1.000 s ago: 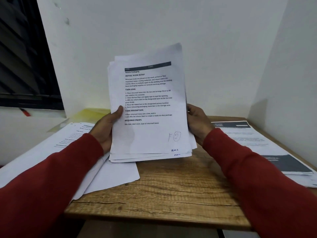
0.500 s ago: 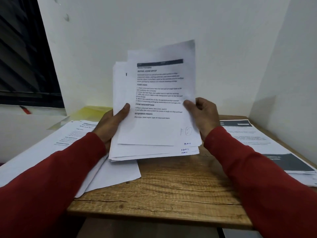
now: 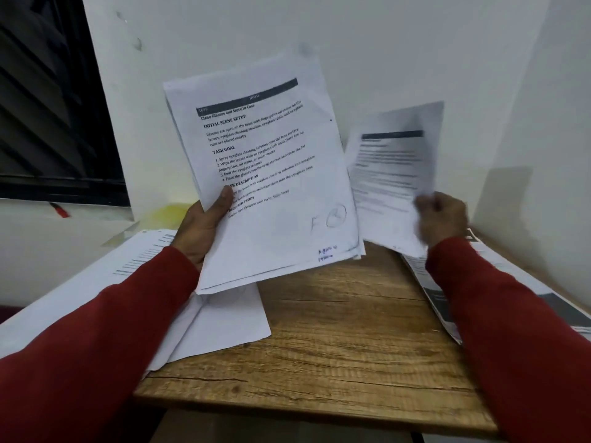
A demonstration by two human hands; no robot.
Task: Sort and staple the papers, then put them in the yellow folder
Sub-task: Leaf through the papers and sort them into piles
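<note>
A wooden tabletop [image 3: 335,346] stood against white walls. The left hand [image 3: 204,225] gripped the paper stack [image 3: 265,187]; the right hand [image 3: 443,219], at three o'clock, pinched one blurred sheet [image 3: 393,174]. Sorting looked underway; stapling remained, and the yellow folder [image 3: 163,214] lay at eleven o'clock.

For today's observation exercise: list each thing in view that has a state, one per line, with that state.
Paper stack: held upright, tilted, off the table.
Left hand: grips the stack.
Single sheet: separate, held aloft, blurred.
Right hand: pinches the sheet.
Yellow folder: lies behind, mostly hidden.
</note>
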